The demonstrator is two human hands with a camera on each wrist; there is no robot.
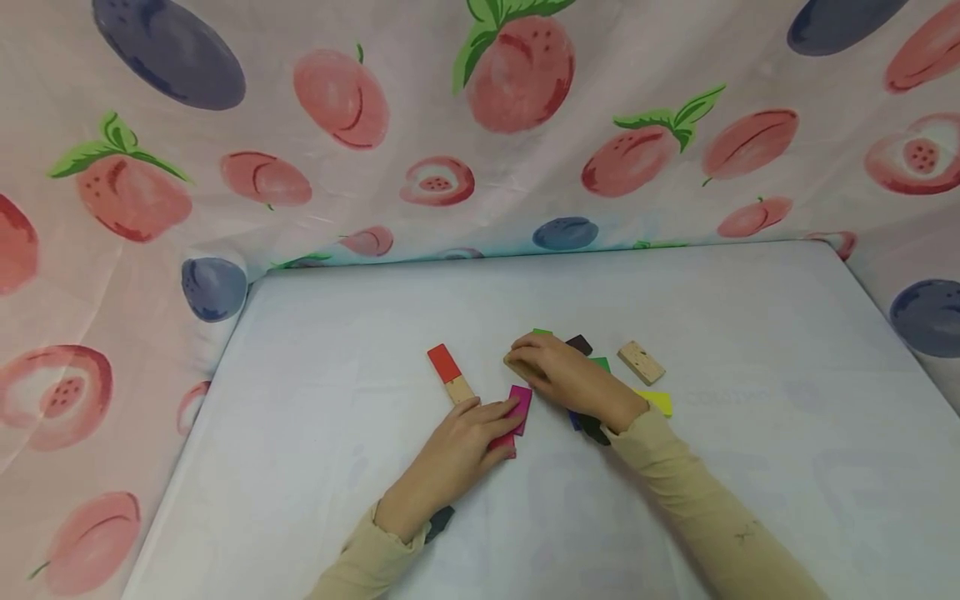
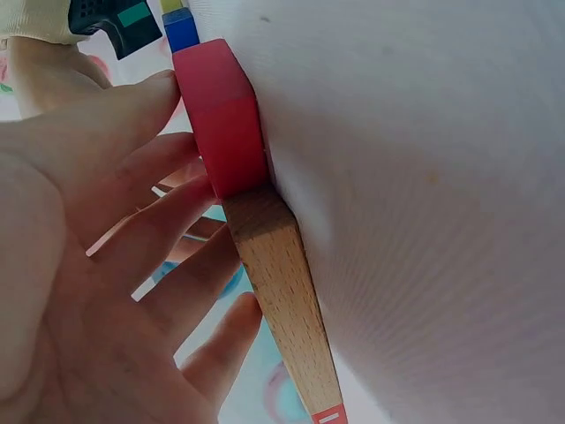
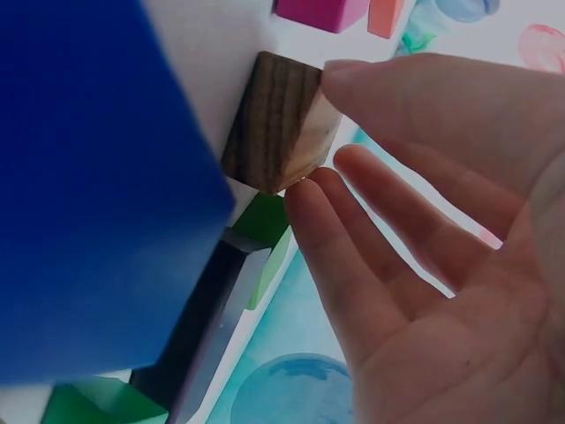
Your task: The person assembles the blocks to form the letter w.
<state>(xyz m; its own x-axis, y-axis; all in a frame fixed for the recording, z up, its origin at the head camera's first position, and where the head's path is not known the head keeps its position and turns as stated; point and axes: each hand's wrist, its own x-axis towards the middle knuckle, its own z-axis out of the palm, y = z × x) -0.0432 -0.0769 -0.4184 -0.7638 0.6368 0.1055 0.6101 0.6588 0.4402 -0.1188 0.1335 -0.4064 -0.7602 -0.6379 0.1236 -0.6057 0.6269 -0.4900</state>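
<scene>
My left hand [image 1: 459, 446] lies over a row of flat blocks, its fingers on the magenta block [image 1: 520, 400] and a pinkish-red block [image 1: 503, 446]. In the left wrist view its thumb touches the red block [image 2: 225, 115], with the other fingers extended along the row. A wooden block [image 2: 287, 300] adjoins the red one; a bright red block [image 1: 445, 363] continues the line in the head view. My right hand [image 1: 567, 377] pinches another wooden block [image 3: 278, 124] by thumb and fingertips, just beyond the magenta block.
Around my right hand lie a black block [image 1: 579, 344], green block [image 1: 601, 364], yellow block [image 1: 657, 402] and loose wooden block [image 1: 641, 362]. A blue block [image 3: 97, 194] looms close in the right wrist view. Fruit-patterned cloth [image 1: 330, 192] rises behind the white table [image 1: 750, 500].
</scene>
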